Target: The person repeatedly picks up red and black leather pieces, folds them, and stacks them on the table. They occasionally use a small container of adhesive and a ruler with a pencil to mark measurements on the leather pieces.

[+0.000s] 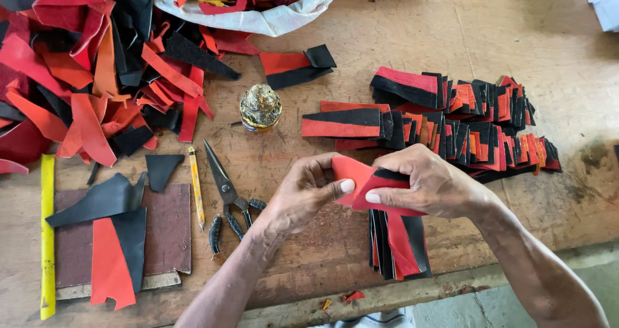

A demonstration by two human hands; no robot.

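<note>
Both my hands pinch one red and black leather piece (pixel 361 185) above the wooden table (pixel 412 25). My left hand (pixel 302 196) grips its left red end with thumb and fingers. My right hand (pixel 429 183) holds the right end, thumb on the red face. Just below the hands lies a small stack of similar red and black pieces (pixel 398 244) near the table's front edge. Behind the hands, rows of finished red and black pieces (pixel 464 121) lie overlapped.
A heap of red, orange and black leather scraps (pixel 84 70) fills the left back. Scissors (pixel 225 192), a yellow pencil (pixel 196 186), a glue-crusted tin (pixel 260 107), a yellow ruler (pixel 47 238) and a brown cutting board (pixel 169 228) lie at left. A white sack (pixel 271 18) stands behind.
</note>
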